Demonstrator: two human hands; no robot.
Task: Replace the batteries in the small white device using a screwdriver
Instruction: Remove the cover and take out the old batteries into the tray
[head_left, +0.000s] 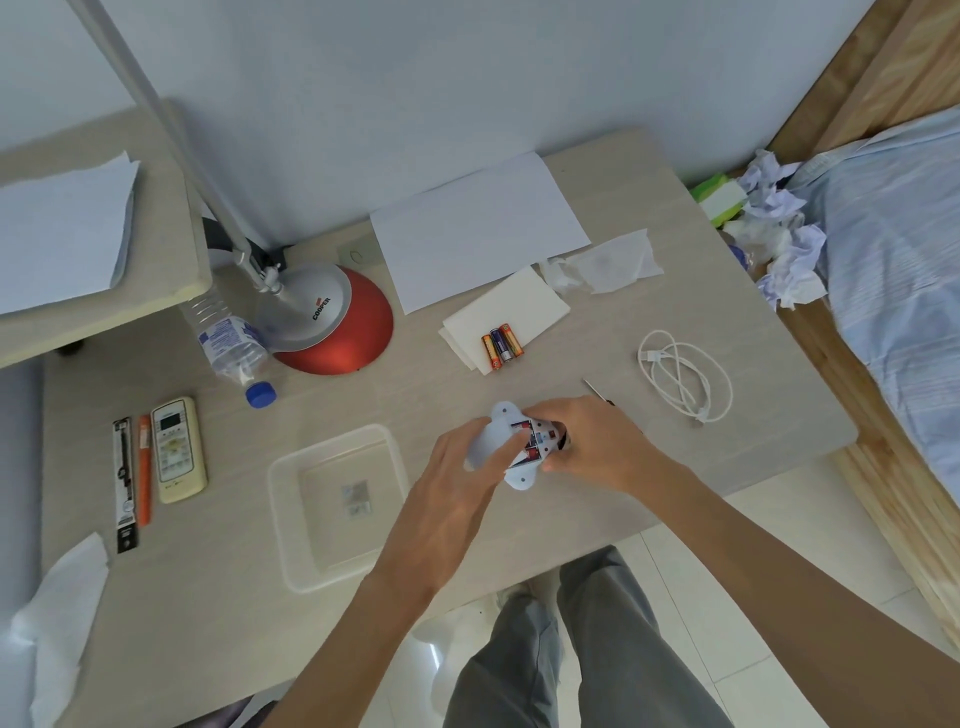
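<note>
Here the small white device (506, 447) is held just above the table (675, 332), near its front edge, between both hands. The left hand (457, 473) is wrapped around the device's left side, with the fingers laid over its back. The right hand (587, 441) is closed on the right end, and its fingertips are pressed into the open battery compartment, where red and blue cells can be seen. Whether a cell is already pinched by these fingers cannot be told, because the fingertips are covered by the hand itself.

The long axis of the device runs from upper left to lower right, and the cells inside seem to lie across it. The compartment faces upward and toward the right hand, so the right hand is the nearer one for pulling a cell out, while the device is only steadied by the left.

Three spare batteries (501, 346) are laid side by side on a folded paper (506, 312), farther back on the table and slightly left of the right hand. The screwdriver (595, 389) is partly hidden behind the right hand; only its thin tip is visible. A clear plastic tray (291, 467) stands just left of the left hand.
</note>
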